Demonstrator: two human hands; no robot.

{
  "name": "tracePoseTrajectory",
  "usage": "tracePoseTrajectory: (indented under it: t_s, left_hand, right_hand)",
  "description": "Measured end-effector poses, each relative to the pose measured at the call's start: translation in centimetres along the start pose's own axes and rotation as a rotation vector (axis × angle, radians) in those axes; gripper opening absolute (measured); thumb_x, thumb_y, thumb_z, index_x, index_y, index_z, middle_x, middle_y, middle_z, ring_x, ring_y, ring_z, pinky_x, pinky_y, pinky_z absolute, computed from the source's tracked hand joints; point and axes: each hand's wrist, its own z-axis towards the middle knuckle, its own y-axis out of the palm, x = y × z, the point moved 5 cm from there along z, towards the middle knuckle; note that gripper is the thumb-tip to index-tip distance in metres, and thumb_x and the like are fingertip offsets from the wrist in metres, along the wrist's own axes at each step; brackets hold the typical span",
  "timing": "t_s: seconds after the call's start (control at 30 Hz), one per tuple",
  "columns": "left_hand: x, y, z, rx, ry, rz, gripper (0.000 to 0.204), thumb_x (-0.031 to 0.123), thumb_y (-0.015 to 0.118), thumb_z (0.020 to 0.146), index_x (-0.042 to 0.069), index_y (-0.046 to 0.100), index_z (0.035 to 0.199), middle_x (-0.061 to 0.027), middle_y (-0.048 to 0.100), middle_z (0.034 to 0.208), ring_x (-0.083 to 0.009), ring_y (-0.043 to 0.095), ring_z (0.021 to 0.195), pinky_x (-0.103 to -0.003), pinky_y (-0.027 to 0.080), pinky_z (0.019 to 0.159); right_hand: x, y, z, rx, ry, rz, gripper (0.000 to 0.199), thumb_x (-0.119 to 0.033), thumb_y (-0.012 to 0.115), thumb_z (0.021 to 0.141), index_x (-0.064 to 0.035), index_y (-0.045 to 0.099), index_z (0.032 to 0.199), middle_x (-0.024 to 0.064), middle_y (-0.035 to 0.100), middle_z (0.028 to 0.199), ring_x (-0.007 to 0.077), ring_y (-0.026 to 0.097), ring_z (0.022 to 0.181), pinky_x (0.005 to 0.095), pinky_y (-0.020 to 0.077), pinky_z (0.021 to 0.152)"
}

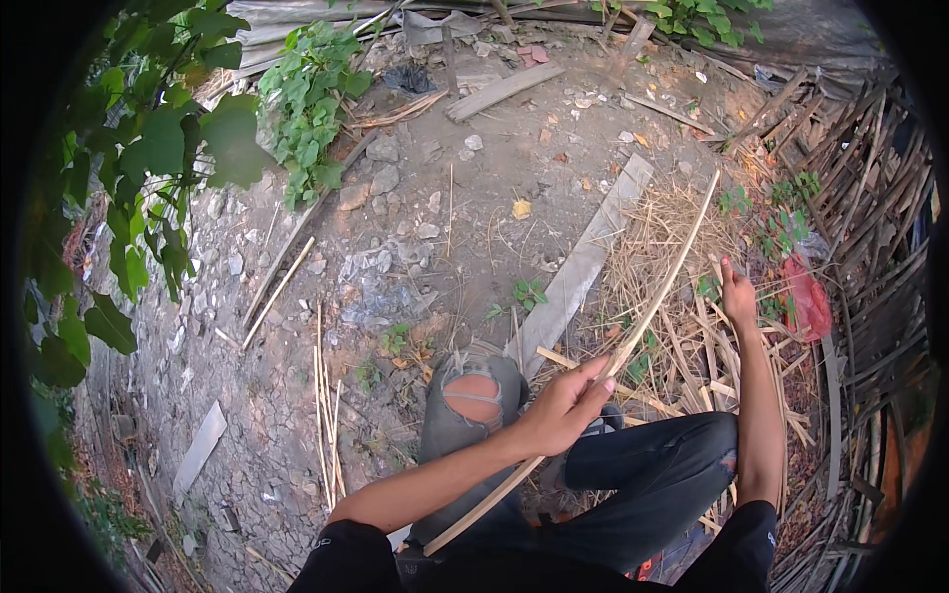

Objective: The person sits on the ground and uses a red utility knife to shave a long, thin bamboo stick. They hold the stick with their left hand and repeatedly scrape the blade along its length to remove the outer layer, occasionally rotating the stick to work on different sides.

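My left hand point(565, 403) is closed round a long, pale, thin strip of split bamboo or wood point(660, 289). The strip slants from beside my torso, across my bent legs, up to the far right. To the right of it, my right hand point(737, 298) is raised with its fingers curled in, over a heap of offcuts. A light-coloured tip shows beside its fingers, but I cannot make out what it holds. Beneath the strip's far half lies a pile of thin shavings point(643, 237). Cut pale pieces point(704, 346) are scattered below my right hand.
A flat grey board point(583, 267) lies beyond my knees. Several thin strips point(324, 425) rest on the ground at left. Stacked sticks point(870, 217) line the right side, next to a red plastic bag point(809, 298). Leafy branches point(158, 128) hang at upper left.
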Motion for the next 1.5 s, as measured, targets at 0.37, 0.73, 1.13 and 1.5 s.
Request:
tracePoseTrajectory:
  t_s: [0.37,0.73,1.13,1.5]
  left_hand:
    - [0.3,1.4,0.6,0.086,0.090,0.101,0.047,0.023,0.048,0.107,-0.003,0.041,0.146,0.0056,0.041,0.069,-0.0025,0.038,0.060,-0.024,0.033,0.053]
    - [0.4,0.8,0.5,0.114,0.133,0.051,0.043,0.018,0.048,0.107,0.001,0.044,0.145,0.0069,0.039,0.069,-0.0023,0.036,0.060,-0.025,0.031,0.053]
    - [1.2,1.0,0.6,0.114,0.160,0.140,0.040,0.020,0.048,0.106,0.000,0.047,0.141,-0.0005,0.041,0.068,-0.0076,0.040,0.060,-0.031,0.036,0.054]
    - [1.4,4.2,1.0,0.162,0.369,0.011,0.019,0.011,0.050,0.101,-0.001,0.047,0.116,-0.0215,0.055,0.074,-0.0409,0.056,0.069,-0.048,0.042,0.065]
  right_hand:
    - [0.1,0.8,0.6,-0.001,-0.043,-0.023,0.087,-0.068,0.039,0.098,0.0142,0.062,0.080,0.0300,0.062,0.072,0.0424,0.062,0.075,0.0481,0.0478,0.078]
    - [0.8,0.4,0.6,-0.037,0.007,-0.042,0.087,-0.069,0.039,0.097,0.0136,0.066,0.087,0.0299,0.064,0.076,0.0427,0.063,0.079,0.0481,0.0473,0.081]
    - [2.8,1.4,1.6,0.037,-0.042,-0.081,0.089,-0.070,0.040,0.097,0.0150,0.062,0.083,0.0331,0.063,0.078,0.0457,0.062,0.081,0.0494,0.0462,0.083]
    - [10.7,2.4,3.5,0.031,-0.273,0.058,0.071,-0.056,0.045,0.101,0.0090,0.062,0.079,0.0153,0.054,0.062,0.0247,0.049,0.061,0.0433,0.0423,0.062]
